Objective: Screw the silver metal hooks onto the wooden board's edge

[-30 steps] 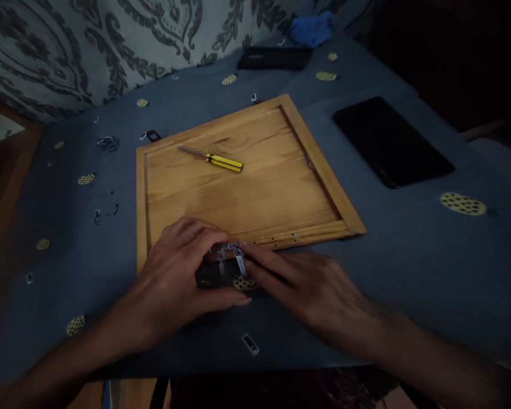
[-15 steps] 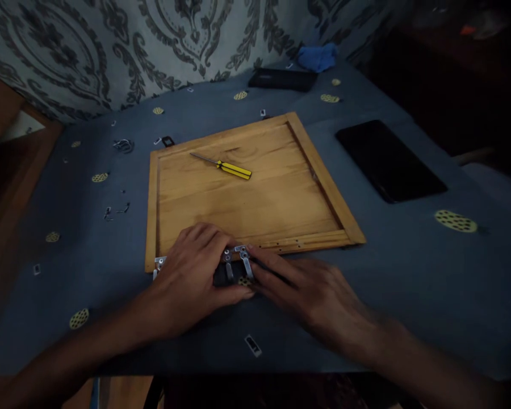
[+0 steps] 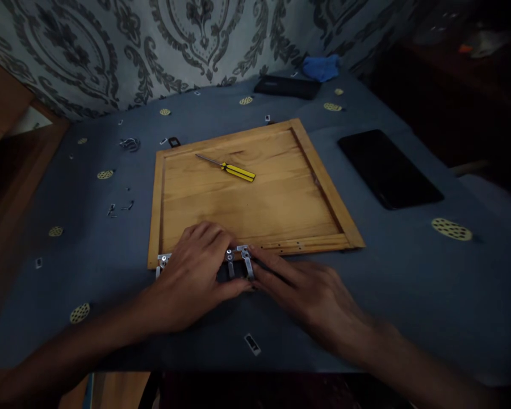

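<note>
A framed wooden panel (image 3: 247,193) lies on the table, and small metal brackets are fixed along its near edge. My left hand (image 3: 196,272) is curled over this edge, with the thumb reaching along the front towards a metal bracket (image 3: 247,262). At that bracket's right side, the fingers of my right hand (image 3: 310,295) are closed on it; their tips are partly hidden. One more bracket (image 3: 163,260) shows left of my left hand. A yellow-handled screwdriver (image 3: 238,172) rests on the panel.
On the left of the blue cloth (image 3: 68,295) lie metal hooks (image 3: 130,144) and several small metal pieces (image 3: 130,205). A black tablet (image 3: 389,167) is on the right. Farther back are a dark flat case (image 3: 287,87) and a blue cloth bundle (image 3: 321,67).
The view has shifted slightly, so the far things sit a little lower and to the right. Both hands stay at the same brackets, with the left thumb slightly higher against the bracket's lower end.
</note>
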A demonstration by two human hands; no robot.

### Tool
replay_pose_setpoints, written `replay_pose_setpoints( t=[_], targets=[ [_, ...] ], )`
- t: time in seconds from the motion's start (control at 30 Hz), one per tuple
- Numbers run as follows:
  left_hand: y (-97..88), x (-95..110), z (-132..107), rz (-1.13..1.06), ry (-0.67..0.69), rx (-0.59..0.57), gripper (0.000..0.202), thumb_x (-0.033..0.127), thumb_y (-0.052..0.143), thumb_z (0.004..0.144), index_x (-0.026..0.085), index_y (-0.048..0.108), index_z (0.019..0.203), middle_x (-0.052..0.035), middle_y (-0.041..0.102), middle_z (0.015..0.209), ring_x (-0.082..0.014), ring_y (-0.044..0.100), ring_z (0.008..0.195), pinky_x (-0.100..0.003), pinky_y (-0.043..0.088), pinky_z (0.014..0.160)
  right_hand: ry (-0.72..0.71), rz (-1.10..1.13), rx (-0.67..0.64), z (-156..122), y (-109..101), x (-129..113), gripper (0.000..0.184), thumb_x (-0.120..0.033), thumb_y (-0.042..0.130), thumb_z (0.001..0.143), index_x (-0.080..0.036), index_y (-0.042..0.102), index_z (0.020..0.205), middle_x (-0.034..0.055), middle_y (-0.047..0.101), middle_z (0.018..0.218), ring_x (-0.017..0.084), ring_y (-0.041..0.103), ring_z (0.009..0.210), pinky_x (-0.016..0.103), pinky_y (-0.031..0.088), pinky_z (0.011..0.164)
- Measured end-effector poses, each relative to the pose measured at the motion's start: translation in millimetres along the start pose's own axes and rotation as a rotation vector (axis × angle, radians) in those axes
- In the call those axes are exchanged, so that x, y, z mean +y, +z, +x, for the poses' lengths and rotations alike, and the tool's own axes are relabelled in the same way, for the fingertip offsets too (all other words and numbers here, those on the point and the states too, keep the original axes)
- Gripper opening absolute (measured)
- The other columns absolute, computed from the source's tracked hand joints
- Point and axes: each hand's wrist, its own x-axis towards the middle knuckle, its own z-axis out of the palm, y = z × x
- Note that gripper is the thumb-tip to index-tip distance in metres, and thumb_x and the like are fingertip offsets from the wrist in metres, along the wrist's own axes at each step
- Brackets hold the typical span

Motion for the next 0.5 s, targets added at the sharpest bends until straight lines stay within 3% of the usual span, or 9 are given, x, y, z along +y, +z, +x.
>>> replay_pose_setpoints(
  t=[0.5],
  targets=[
    [2.2, -0.7, -0.7, 0.031, 0.084, -0.008, 0.037, 0.043, 0.076, 0.091, 0.018, 0.063, 0.114, -0.0059, 0.067, 0.115, -0.0276, 0.058, 0.108, -0.047, 0.047, 0.093, 0.000, -0.018, 0.000, -0.7, 0.2, 0.0, 0.027, -0.009, 0.048, 0.102, -0.013, 0.068, 0.119, 0.0122, 0.072, 0.135, 0.014, 0.073, 0.070, 0.031, 0.058, 0.057]
  ],
)
